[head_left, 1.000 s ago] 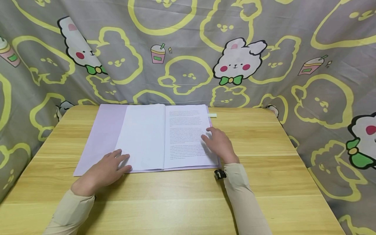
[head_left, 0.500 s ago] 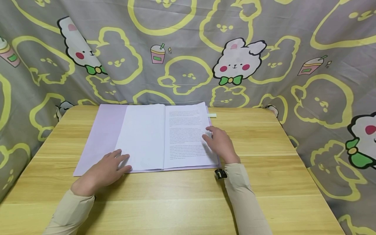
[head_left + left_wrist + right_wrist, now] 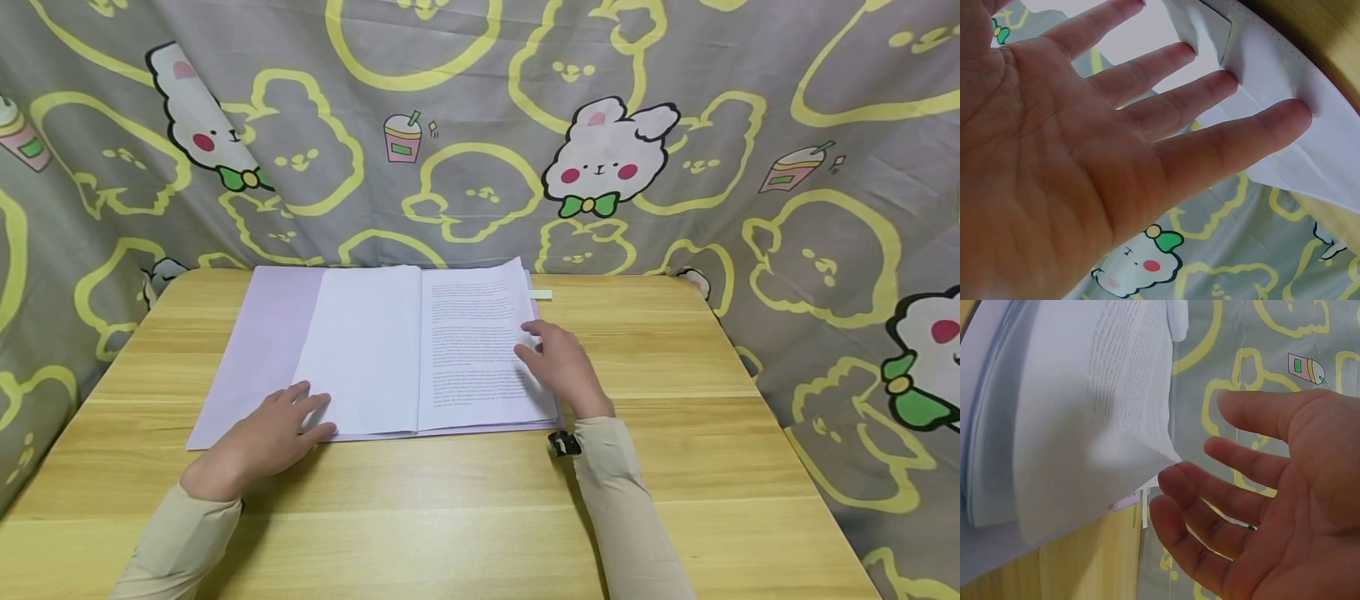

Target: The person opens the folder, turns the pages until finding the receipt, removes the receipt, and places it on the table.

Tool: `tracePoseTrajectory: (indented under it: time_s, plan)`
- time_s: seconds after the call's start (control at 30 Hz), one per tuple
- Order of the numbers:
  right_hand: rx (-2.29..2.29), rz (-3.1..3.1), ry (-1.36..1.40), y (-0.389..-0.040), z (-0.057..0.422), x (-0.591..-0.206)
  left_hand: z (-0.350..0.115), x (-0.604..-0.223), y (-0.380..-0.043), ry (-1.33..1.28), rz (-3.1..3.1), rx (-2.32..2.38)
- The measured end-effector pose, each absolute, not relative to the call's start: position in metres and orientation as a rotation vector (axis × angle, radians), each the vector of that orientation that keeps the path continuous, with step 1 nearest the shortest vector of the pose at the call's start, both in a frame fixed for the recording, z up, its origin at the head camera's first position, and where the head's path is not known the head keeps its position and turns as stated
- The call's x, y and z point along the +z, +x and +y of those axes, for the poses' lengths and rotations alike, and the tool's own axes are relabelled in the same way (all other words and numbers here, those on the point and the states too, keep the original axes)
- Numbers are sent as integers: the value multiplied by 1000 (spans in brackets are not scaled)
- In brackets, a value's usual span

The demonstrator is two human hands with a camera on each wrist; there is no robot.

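Note:
A lilac folder (image 3: 273, 333) lies open on the table, holding a stack of sheets. The left-hand page (image 3: 367, 350) is blank, while the right-hand page (image 3: 468, 333) carries printed text. My left hand (image 3: 273, 429) rests with spread fingers at the lower left of the folder; in the left wrist view its fingertips (image 3: 1297, 115) meet the lilac cover. At the right edge of the printed page is my right hand (image 3: 562, 367), fingers loosely bent and thumb apart. The right wrist view shows its fingertips (image 3: 1172, 478) at the page's edge, which bends up there.
A pale green tab (image 3: 541, 294) sticks out from the folder's right side. The wooden table (image 3: 420, 517) extends around the folder, and a grey patterned curtain (image 3: 465, 108) hangs behind it. A black band (image 3: 562, 443) is at the right wrist.
The printed page's upper right corner has risen and its right edge has curled up slightly. The right hand has shifted only a little; the left hand has stayed in place.

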State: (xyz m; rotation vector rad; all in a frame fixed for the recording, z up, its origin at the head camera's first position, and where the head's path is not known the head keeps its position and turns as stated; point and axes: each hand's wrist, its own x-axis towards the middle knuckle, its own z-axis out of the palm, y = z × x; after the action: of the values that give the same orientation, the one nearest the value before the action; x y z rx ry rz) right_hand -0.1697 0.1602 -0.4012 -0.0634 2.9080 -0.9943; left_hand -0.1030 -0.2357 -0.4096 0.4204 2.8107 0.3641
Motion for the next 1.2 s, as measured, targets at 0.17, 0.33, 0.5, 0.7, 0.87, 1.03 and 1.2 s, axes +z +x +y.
tracePoseTrajectory:
  time_s: [0.17,0.33,0.5,0.7,0.87,1.03,1.2]
  plan:
    - [-1023,2882,-149,-169,160,-400,-235,-409,-103,416,2805,358]
    - [-1056,2818,-254,-168,160,-401,-235,-408,-103,406,2799,364]
    - [-1082,2800,-323,-168,160,-401,-235,-409,-102,411,2803,375]
    - [-1145,2793,-361,-170,163,-402,-235,-409,-103,412,2805,375]
    - [-1189,2773,-328,-172,159,-404,-235,-410,-102,416,2804,382]
    - [-1207,2773,-330,-172,155,-407,-236,-411,-102,414,2800,385]
    - [-1279,2770,-393,-173,151,-410,-236,-410,-102,417,2802,385]
